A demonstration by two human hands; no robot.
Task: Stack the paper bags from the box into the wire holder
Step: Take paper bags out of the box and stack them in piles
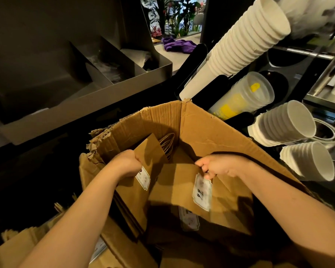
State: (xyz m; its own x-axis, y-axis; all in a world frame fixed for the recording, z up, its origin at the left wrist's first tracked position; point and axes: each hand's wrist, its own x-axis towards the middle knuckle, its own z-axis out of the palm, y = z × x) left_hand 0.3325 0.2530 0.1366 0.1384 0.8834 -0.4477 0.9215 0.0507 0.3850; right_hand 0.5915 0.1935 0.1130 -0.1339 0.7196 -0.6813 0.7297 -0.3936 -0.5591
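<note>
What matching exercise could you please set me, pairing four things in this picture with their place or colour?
Column A
1. cloth
2. left hand
3. right hand
4. clear cup stack

Column B
a. grips a paper bag on the right side of the box
b. purple, on the far counter
c. yellow marks, beyond the box's far corner
d. grips a bag bundle on the box's left side

Pairs: 1-b; 2-d; 3-a; 4-c
</note>
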